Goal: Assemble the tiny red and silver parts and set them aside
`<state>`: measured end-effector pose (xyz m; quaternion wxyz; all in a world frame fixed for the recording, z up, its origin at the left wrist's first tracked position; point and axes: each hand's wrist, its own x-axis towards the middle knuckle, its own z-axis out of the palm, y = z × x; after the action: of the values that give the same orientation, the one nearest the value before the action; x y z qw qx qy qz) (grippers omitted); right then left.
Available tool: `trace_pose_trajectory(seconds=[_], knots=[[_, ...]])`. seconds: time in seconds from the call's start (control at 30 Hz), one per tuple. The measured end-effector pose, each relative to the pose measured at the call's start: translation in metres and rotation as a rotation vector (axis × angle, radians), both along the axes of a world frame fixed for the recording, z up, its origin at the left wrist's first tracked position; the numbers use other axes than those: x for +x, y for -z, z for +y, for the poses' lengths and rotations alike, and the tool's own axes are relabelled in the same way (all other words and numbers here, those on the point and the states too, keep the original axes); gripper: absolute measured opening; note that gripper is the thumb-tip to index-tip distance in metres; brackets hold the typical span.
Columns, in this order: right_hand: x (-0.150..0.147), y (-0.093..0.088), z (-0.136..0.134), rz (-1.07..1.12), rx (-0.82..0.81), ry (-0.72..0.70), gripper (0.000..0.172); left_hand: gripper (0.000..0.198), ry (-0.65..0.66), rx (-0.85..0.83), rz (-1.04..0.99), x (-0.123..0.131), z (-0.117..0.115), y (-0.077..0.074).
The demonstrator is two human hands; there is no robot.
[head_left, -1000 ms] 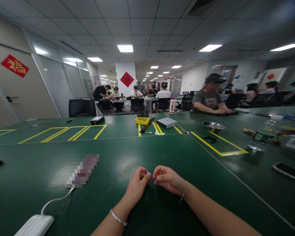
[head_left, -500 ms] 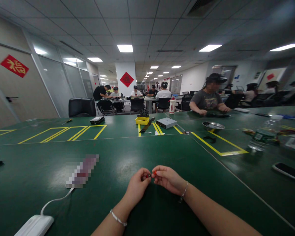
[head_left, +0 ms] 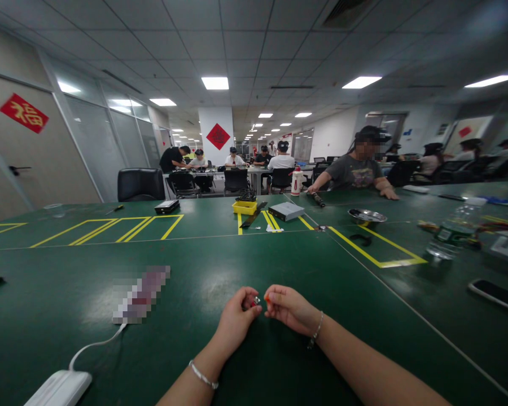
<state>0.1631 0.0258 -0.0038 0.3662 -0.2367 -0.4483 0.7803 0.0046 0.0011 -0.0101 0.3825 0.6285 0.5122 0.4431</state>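
Just above the green table (head_left: 203, 270), at the front middle, my left hand (head_left: 233, 318) is closed around a small red piece with a shiny metal end (head_left: 256, 301). Most of that piece is hidden by the fingers, so its kind cannot be made out. Facing it, my right hand (head_left: 295, 311) pinches a small orange-red piece (head_left: 267, 299) between thumb and fingertips. A narrow gap separates the two pieces, and the fingertips of both hands point at each other.
A phone (head_left: 144, 296) on a white cable lies left, joined to a white power bank (head_left: 61, 388). Farther back are a yellow bin (head_left: 244, 208), a grey box (head_left: 286, 211) and a metal bowl (head_left: 367, 216). A water bottle (head_left: 451, 234) stands right. A co-worker (head_left: 359, 169) sits across.
The two small pieces in my hands are slightly farther apart, and more of the metal end shows. Across the table, the co-worker has moved a dark object to the left.
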Motion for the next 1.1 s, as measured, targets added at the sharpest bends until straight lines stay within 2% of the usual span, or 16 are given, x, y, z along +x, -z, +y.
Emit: trace_pose_trajectory(seconds=[0.17, 0.33, 0.5, 0.6, 0.9, 1.1], knots=[[0.001, 0.0, 0.0, 0.018, 0.01, -0.02, 0.018, 0.018, 0.0, 0.019, 0.044, 0.0, -0.002, -0.002], [0.002, 0.002, 0.001, 0.014, 0.029, -0.048, 0.023, 0.024, 0.011, -0.022, -0.064, -0.001, -0.002, 0.0], [0.002, 0.001, 0.001, 0.02, 0.038, -0.059, 0.018, 0.028, 0.078, -0.058, -0.148, -0.001, 0.001, 0.005], [0.002, 0.001, 0.001, 0.019, 0.022, -0.047, 0.012, 0.029, 0.087, -0.049, -0.12, 0.0, 0.001, 0.007], [0.0, 0.002, 0.002, 0.024, -0.009, -0.029, 0.014, 0.033, 0.118, -0.031, -0.075, 0.002, -0.002, 0.006], [0.002, 0.0, 0.001, 0.033, 0.014, -0.023, 0.02, 0.03, 0.033, -0.021, -0.021, 0.003, -0.004, -0.003]])
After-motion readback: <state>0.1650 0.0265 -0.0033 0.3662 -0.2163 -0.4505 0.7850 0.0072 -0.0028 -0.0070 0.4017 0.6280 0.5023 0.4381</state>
